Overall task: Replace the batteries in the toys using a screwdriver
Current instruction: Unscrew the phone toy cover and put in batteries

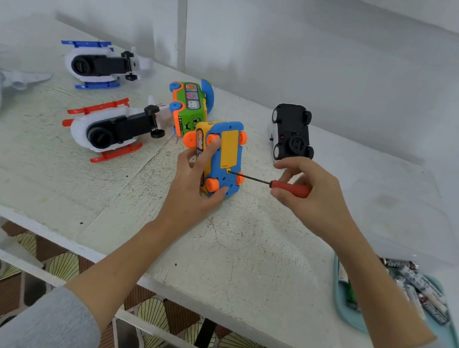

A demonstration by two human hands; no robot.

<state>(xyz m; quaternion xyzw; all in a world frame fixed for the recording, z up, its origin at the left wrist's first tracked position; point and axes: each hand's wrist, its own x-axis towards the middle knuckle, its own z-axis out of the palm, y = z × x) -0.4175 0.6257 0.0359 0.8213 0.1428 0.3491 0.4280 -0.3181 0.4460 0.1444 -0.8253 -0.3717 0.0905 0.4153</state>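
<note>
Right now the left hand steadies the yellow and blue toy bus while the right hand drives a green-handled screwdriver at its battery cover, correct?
Not quite: the head view shows the screwdriver handle is red, not green. The left hand does steady the toy bus, and the right hand holds the tip at its battery cover.

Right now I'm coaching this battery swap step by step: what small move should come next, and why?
Probably turn the red-handled screwdriver to loosen the screw. Its tip sits at the near edge of the yellow battery cover, which is still closed, the right hand pinches the handle, and the left hand steadies the yellow-and-blue toy car, tipped underside up.
</note>
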